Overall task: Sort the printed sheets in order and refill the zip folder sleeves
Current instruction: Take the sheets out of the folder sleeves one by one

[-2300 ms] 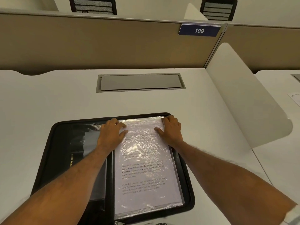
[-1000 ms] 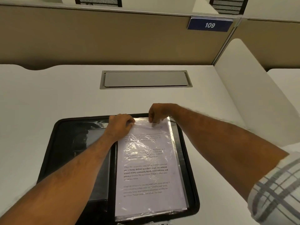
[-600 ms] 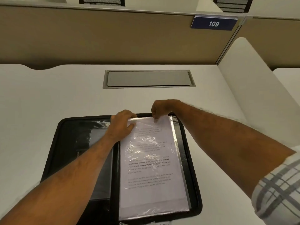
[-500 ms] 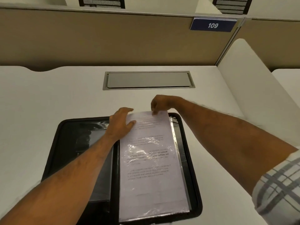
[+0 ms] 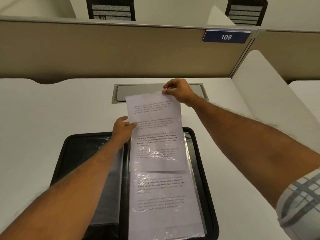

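Item: printed sheet (image 5: 155, 129), upper half out of the clear sleeve (image 5: 190, 153), lower part inside it over a second printed sheet (image 5: 162, 196), in the right half of an open black zip folder (image 5: 72, 153) on a white desk (image 5: 52, 110). Right hand (image 5: 178, 91): thumb and forefinger pinching the sheet's top right corner, above a grey cable hatch (image 5: 138, 90). Left hand (image 5: 122, 129): thumb resting on the sheet's left edge, fingers loosely extended beside it.
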A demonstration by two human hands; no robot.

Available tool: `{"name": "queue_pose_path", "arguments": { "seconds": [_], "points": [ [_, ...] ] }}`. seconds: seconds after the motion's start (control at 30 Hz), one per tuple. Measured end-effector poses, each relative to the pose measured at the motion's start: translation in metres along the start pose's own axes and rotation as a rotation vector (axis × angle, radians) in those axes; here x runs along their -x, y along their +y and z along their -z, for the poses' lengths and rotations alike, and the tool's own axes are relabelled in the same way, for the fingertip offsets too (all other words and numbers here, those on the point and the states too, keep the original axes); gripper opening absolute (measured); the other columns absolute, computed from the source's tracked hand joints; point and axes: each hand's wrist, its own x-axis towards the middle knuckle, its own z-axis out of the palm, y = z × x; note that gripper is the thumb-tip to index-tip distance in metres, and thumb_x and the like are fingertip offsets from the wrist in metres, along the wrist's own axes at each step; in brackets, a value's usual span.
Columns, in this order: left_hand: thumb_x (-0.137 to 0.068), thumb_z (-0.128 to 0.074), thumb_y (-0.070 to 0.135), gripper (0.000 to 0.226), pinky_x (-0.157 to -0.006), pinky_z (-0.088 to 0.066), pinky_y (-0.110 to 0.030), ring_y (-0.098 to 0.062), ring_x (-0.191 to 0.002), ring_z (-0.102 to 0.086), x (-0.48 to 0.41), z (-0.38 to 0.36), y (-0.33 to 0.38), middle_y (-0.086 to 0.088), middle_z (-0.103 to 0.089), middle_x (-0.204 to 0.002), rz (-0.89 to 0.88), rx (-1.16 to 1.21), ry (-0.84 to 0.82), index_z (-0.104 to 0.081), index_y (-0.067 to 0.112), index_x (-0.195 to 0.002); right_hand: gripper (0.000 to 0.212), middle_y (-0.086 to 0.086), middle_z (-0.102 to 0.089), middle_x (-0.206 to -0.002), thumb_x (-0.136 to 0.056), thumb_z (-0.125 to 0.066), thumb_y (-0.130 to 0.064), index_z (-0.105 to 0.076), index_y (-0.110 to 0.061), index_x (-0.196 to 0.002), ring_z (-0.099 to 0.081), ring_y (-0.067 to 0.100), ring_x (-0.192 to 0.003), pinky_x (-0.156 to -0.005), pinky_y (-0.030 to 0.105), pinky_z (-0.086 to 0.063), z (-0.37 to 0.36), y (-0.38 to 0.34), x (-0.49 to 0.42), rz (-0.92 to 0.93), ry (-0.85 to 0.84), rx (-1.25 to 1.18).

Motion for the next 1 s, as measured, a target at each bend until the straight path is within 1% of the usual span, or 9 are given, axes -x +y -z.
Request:
{"name": "queue_pose_path", "arguments": {
  "seconds": [0.1,0.2,0.33,0.53,0.67,0.73,0.8,0.87,1.0],
  "points": [
    [-0.093,-0.065,0.013,0.030,-0.088,-0.056,-0.037,-0.023,-0.099,-0.067,-0.004,-0.001,-0.001,-0.012,-0.068,-0.115,-0.026,0.028,-0.011,-0.059,0.008,-0.123,0.028,0.004,-0.066,-0.087,-0.083,-0.080,-0.020,-0.068,-0.005,-0.104,-0.062,0.011,-0.078,-0.073,0.019,-0.051,0.001,0.006,0.006,-0.063,0.005,-0.154],
    [-0.095,-0.062,0.011,0.021,-0.077,-0.053,-0.027,-0.021,-0.093,-0.065,-0.003,-0.002,-0.002,-0.009,-0.067,-0.108,-0.060,0.016,0.004,-0.061,0.007,-0.116,0.041,0.007,-0.069,-0.097,-0.081,-0.079,-0.041,-0.070,-0.006,-0.101,-0.066,0.019,-0.087,-0.074,0.030,-0.052,-0.002,0.030,0.021,-0.175,-0.016,-0.199],
    [-0.096,-0.061,0.010,0.018,-0.075,-0.053,-0.026,-0.019,-0.090,-0.065,-0.005,-0.005,-0.006,-0.004,-0.066,-0.100,-0.062,0.001,0.000,-0.063,0.007,-0.114,0.023,0.015,-0.065,-0.098,-0.091,-0.070,-0.025,-0.070,-0.003,-0.099,-0.063,0.030,-0.094,-0.085,0.040,-0.055,-0.006,0.071,0.052,-0.366,-0.081,-0.429],
    [-0.096,-0.060,0.011,0.020,-0.086,-0.056,-0.035,-0.023,-0.095,-0.066,-0.011,-0.010,-0.008,-0.009,-0.068,-0.106,-0.076,0.011,0.001,-0.063,0.008,-0.116,0.050,0.013,-0.071,-0.111,-0.095,-0.049,-0.059,-0.067,-0.014,-0.108,-0.067,0.028,-0.104,-0.092,0.037,-0.052,-0.010,0.089,0.073,-0.385,0.054,-0.514],
    [-0.097,-0.059,0.010,0.022,-0.076,-0.053,-0.026,-0.019,-0.089,-0.065,-0.015,-0.012,-0.004,-0.008,-0.067,-0.104,-0.078,0.024,0.013,-0.062,0.006,-0.119,0.069,0.016,-0.072,-0.109,-0.095,-0.037,-0.067,-0.065,-0.007,-0.115,-0.070,0.030,-0.099,-0.091,0.041,-0.054,-0.009,0.092,0.074,-0.436,0.015,-0.684],
    [-0.097,-0.059,0.010,0.024,-0.072,-0.052,-0.023,-0.018,-0.088,-0.065,-0.017,-0.014,0.000,-0.009,-0.067,-0.105,-0.088,0.015,0.032,-0.062,0.005,-0.120,0.055,0.012,-0.072,-0.107,-0.098,-0.046,-0.056,-0.066,-0.007,-0.112,-0.070,0.028,-0.096,-0.086,0.039,-0.056,-0.009,0.090,0.075,-0.426,0.012,-0.646],
    [-0.097,-0.059,0.010,0.025,-0.071,-0.051,-0.022,-0.017,-0.087,-0.064,-0.019,-0.014,0.003,-0.008,-0.067,-0.104,-0.100,0.009,0.048,-0.061,0.004,-0.121,0.028,0.013,-0.072,-0.113,-0.098,-0.061,-0.028,-0.066,-0.004,-0.110,-0.071,0.030,-0.099,-0.078,0.036,-0.060,-0.010,0.090,0.076,-0.412,0.013,-0.553],
    [-0.097,-0.058,0.011,0.027,-0.072,-0.053,-0.024,-0.015,-0.085,-0.065,-0.023,-0.014,0.007,-0.008,-0.067,-0.105,-0.112,0.021,0.049,-0.061,0.004,-0.123,0.021,0.016,-0.070,-0.117,-0.092,-0.064,-0.005,-0.065,0.002,-0.112,-0.072,0.027,-0.095,-0.072,0.033,-0.060,-0.011,0.092,0.077,-0.401,-0.008,-0.477],
    [-0.097,-0.060,0.013,0.028,-0.071,-0.054,-0.025,-0.022,-0.096,-0.066,-0.028,-0.014,0.020,-0.009,-0.066,-0.107,-0.141,0.068,0.060,-0.059,0.006,-0.124,0.016,0.015,-0.070,-0.114,-0.090,-0.064,0.001,-0.065,0.000,-0.106,-0.072,0.025,-0.092,-0.074,0.035,-0.062,-0.008,0.088,0.072,-0.378,0.022,-0.458]
  ]
}}
